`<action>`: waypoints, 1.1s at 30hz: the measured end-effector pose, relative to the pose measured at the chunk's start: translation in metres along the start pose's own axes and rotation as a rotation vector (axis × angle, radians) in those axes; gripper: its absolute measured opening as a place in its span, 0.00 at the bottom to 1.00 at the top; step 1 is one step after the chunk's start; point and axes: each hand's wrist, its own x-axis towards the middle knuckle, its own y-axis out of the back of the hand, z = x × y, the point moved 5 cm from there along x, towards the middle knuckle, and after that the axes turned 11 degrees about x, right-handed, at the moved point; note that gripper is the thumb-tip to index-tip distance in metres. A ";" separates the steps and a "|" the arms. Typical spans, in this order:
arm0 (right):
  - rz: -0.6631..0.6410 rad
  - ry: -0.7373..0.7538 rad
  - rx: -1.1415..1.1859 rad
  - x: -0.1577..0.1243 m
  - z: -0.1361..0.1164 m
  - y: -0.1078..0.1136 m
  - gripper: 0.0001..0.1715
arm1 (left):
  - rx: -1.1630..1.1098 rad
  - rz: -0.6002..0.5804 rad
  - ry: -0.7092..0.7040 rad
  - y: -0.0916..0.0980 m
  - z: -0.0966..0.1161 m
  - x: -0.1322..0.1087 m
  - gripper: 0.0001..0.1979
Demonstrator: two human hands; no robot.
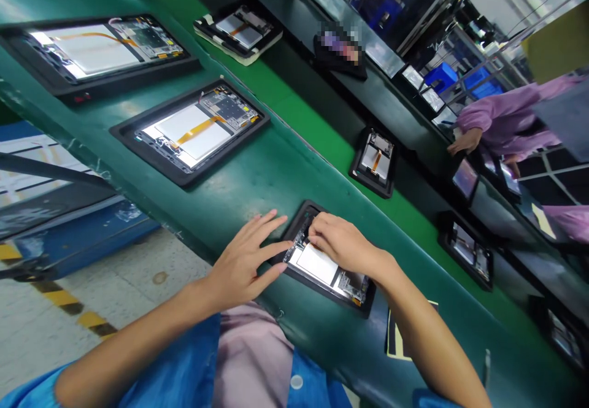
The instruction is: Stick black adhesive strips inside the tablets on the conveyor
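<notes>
An opened tablet (317, 264) lies in a black tray (367, 311) on the green bench mat in front of me. Its white battery and part of its circuit board show. My left hand (253, 257) has its fingers spread, with fingertips at the tablet's left edge. Over the upper left end of the tablet, my right hand (338, 239) has its fingers curled and pressed together; what they hold, if anything, is hidden. Further left, two more opened tablets rest in black trays, one a nearer tablet (196, 132) and one a farther tablet (103, 49), each with an orange flex cable.
Beyond the bench runs a green conveyor belt (294, 110) carrying trays with opened tablets (377, 159). A black-and-yellow strip sheet (398, 337) lies by my right forearm. Across the line a person in pink sleeves (501, 113) works. A blue cart (87, 230) stands left.
</notes>
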 end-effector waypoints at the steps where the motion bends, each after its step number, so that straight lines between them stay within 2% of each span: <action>1: -0.026 0.015 -0.035 0.002 0.000 -0.002 0.09 | 0.053 -0.007 -0.027 -0.001 0.001 0.000 0.16; 10: -0.112 0.044 -0.192 0.012 -0.003 -0.003 0.05 | 0.259 -0.113 -0.176 -0.007 0.012 0.011 0.16; 24: -0.101 0.038 -0.252 0.015 0.000 -0.008 0.05 | 0.296 -0.222 -0.195 -0.021 0.012 0.019 0.24; 33: -0.055 0.047 -0.265 0.014 -0.001 -0.005 0.05 | 0.284 -0.222 -0.215 -0.019 0.014 0.026 0.23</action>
